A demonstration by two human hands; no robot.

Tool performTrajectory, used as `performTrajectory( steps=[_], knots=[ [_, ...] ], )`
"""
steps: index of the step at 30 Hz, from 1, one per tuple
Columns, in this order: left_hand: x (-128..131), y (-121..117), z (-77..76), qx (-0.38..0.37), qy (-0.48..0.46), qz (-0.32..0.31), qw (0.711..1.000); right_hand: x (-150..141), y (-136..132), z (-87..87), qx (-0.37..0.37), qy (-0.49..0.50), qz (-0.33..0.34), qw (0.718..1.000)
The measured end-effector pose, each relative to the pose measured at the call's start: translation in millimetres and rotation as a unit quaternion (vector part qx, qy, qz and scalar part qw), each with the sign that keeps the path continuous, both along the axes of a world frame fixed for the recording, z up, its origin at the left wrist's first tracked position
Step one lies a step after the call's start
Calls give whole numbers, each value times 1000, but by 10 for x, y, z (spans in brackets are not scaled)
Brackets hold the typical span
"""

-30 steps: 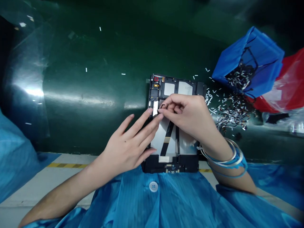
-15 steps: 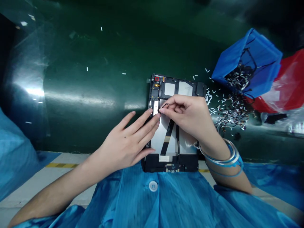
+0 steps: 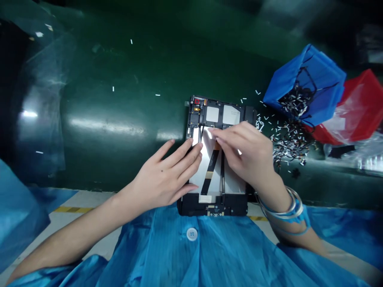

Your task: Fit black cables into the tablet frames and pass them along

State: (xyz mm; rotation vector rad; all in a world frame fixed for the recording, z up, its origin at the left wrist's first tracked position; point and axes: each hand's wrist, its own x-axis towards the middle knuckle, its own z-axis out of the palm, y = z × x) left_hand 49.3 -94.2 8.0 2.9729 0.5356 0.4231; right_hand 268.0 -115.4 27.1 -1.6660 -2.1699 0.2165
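Note:
An opened tablet (image 3: 196,165), its silver inner plate and black frame showing, lies at the table's front edge. My left hand (image 3: 167,175) rests with spread fingers over its left side, fingertips close to a thin black cable (image 3: 202,133). Above the plate is my right hand (image 3: 249,149), its fingers bent and the index fingertip and thumb slightly apart. I see nothing between them. Below it a black ribbon cable (image 3: 210,171) runs down the plate beside a narrow dark cable (image 3: 222,175). Part of the tablet's right side is hidden by this hand.
At right a blue bin (image 3: 326,87) lies tipped, with dark cables spilling into a pile (image 3: 291,145). Small white strips are scattered around it. Behind it are a red bin (image 3: 365,107) and clear plastic. Clear film (image 3: 44,103) covers the table's left part.
My right hand has let go of the thin black cable and moved slightly right. The cable now lies along the tablet's left side. My left hand stays nearly in place.

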Motion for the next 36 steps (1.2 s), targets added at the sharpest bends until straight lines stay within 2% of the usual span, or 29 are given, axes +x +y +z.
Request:
performTrajectory(
  steps=[3,6,12,15,16,18,21,23,27,29,30,31,34,35,36],
  knots=[
    [3,-22,-20,-5,-5,7,1000,52,-65,-43,8,-61,55,997],
    [5,-32,-27,-12,-6,12,1000,68,-63,-86,8,-101,73,992],
    [16,-26,-36,-11,-2,18,1000,49,49,-142,25,-114,59,991],
    [-30,-69,-29,-77,-40,33,996,69,39,-103,41,-98,44,993],
    [-56,-108,-26,-105,-67,55,991,89,1,-75,49,-86,32,995],
    [-110,-227,-30,-141,-124,137,973,143,-142,-15,61,-66,-21,996],
    [-142,-481,-66,-148,-140,260,944,220,-476,22,52,-56,-159,984],
    [-111,-645,-98,-166,-120,276,939,236,-695,-7,22,-48,-216,975],
    [-21,-832,-97,-238,-148,264,923,186,-897,-83,-52,23,-237,970],
    [-12,-848,-45,-306,-182,275,893,155,-877,-80,-81,100,-247,960],
    [-16,-838,-9,-357,-209,285,865,144,-852,-69,-89,147,-249,953],
    [-22,-814,31,-416,-245,298,824,136,-821,-56,-91,195,-249,944],
    [-7,-633,149,-562,-379,328,658,141,-731,-37,-51,324,-218,919],
    [21,-527,183,-580,-418,334,614,158,-706,-43,-29,347,-203,915],
    [62,-396,212,-583,-450,335,588,187,-687,-55,-5,354,-191,916]
  ],
)
